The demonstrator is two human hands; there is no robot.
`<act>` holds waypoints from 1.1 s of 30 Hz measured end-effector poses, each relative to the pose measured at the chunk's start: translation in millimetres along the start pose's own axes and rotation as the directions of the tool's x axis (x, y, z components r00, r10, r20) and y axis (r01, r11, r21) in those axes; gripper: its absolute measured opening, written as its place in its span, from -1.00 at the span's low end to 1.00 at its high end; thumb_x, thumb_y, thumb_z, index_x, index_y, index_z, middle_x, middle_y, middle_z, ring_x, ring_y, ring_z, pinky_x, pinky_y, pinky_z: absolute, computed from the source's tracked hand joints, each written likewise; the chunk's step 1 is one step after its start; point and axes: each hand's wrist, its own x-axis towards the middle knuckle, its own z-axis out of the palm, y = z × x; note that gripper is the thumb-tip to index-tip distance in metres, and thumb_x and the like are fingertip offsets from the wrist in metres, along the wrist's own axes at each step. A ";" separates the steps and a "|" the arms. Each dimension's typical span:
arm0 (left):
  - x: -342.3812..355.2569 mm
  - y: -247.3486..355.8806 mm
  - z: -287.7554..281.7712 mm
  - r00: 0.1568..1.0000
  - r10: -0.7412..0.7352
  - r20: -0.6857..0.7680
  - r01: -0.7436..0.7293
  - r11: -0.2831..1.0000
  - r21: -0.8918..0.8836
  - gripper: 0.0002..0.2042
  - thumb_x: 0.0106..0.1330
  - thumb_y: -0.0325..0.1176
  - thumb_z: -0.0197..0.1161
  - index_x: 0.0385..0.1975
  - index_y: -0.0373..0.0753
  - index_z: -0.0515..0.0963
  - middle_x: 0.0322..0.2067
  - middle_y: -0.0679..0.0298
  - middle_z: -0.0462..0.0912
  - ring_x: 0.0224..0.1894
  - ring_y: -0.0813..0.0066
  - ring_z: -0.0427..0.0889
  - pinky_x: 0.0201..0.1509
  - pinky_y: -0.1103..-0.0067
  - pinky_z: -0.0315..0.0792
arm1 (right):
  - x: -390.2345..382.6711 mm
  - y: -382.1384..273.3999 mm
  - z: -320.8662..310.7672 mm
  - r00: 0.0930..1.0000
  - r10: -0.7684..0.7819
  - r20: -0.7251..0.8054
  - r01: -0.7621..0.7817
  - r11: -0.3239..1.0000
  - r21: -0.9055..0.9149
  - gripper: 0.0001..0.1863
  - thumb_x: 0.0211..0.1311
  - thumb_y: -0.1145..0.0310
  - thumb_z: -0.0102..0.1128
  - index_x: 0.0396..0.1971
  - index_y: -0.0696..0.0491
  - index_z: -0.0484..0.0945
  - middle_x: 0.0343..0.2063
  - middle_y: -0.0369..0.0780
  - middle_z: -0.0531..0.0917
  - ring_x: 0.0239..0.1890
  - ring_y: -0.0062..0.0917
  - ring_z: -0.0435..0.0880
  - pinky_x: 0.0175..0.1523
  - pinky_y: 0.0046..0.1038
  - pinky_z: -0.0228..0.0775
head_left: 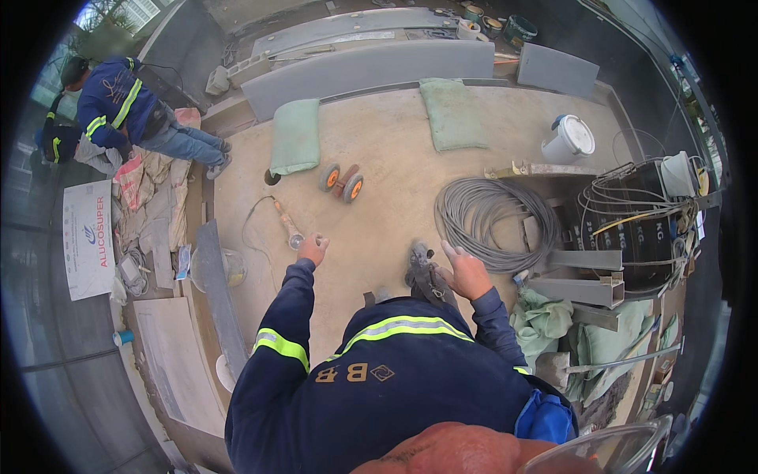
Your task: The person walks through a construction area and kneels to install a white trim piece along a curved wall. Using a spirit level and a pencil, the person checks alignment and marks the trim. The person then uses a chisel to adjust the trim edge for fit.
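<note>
The hands are apart: the left hand [313, 249] curled, the right hand [467, 275] thumb-out; whether either grips anything, I can't tell. The grinder [286, 222] lies on the floor just past the left. Coiled cable [456, 223] crowds the right side; beyond are wheels [353, 188] and a green bag [297, 142]. A co-worker [112, 104] partly hides another person [60, 144].

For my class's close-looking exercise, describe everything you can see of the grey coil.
The grey coil is cable or thin hose (unclear which), dull, flexible-looking, wound in many loops into a rough ring around an open middle. It lies on the dusty tan floor, ahead and right of the right hand; whether it touches the grey beam beside it is unclear.
</note>
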 end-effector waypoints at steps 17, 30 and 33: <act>279.3 134.4 90.6 0.870 -0.406 0.282 0.415 0.909 0.028 -0.53 0.25 0.03 0.29 -0.14 -0.32 0.71 -0.19 -0.10 0.74 -0.07 -0.02 0.73 0.05 0.30 0.56 | 568.6 208.1 -281.2 0.993 -0.110 -0.040 0.102 0.983 -0.151 -0.28 0.20 0.17 0.36 0.32 0.10 0.36 -0.19 0.01 0.64 -0.16 -0.06 0.68 -0.12 -0.13 0.54; 802.4 293.8 32.0 0.877 -0.203 0.437 0.108 0.967 0.232 -0.55 0.22 0.02 0.36 -0.16 -0.28 0.73 -0.21 -0.05 0.76 0.01 0.05 0.70 0.15 0.30 0.51 | 908.9 309.9 -393.6 0.993 0.044 0.110 -0.040 0.998 -0.040 -0.27 0.21 0.09 0.33 0.34 0.05 0.35 -0.14 0.07 0.65 -0.09 0.00 0.67 -0.03 -0.08 0.53; 1007.5 390.8 -28.8 0.924 -0.010 0.383 -0.100 0.959 0.266 -0.50 0.25 0.05 0.34 -0.03 -0.28 0.67 -0.04 -0.08 0.71 0.09 -0.02 0.65 0.21 0.24 0.48 | 908.1 307.2 -440.0 0.987 0.159 -0.022 -0.157 0.985 0.072 -0.29 0.24 0.09 0.31 0.33 0.06 0.36 -0.10 0.05 0.64 -0.08 -0.01 0.66 -0.03 -0.07 0.53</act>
